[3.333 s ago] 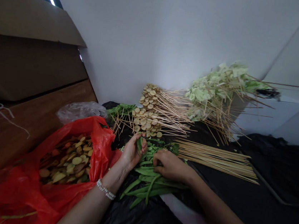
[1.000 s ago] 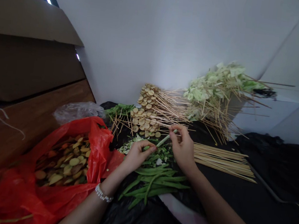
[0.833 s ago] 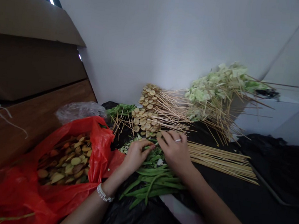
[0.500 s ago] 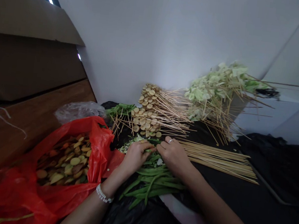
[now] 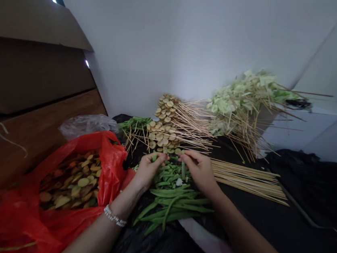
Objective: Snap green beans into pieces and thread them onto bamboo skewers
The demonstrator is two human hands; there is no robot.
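Observation:
My left hand (image 5: 148, 171) is closed in a pinch above the pile, with a bit of green bean showing at its fingers. Across a small gap, my right hand (image 5: 199, 171) pinches a short piece of green bean (image 5: 183, 171) that hangs down from its fingertips. Below both hands lie broken green bean pieces (image 5: 165, 177) with a small white bit among them. Nearer to me, long whole green beans (image 5: 174, 203) rest on black plastic.
To the left stands a red plastic bag (image 5: 111, 177) of sliced vegetables (image 5: 83, 182). Behind my hands are skewered potato slices (image 5: 163, 132), skewered greens (image 5: 136, 123) and skewered cabbage (image 5: 235, 95). Bare bamboo skewers (image 5: 244, 179) lie at the right. A white wall (image 5: 134, 49) rises behind.
My hands, close together over a bean before, have moved apart. A short bean piece now hangs from my right fingers, and the broken pieces below show more.

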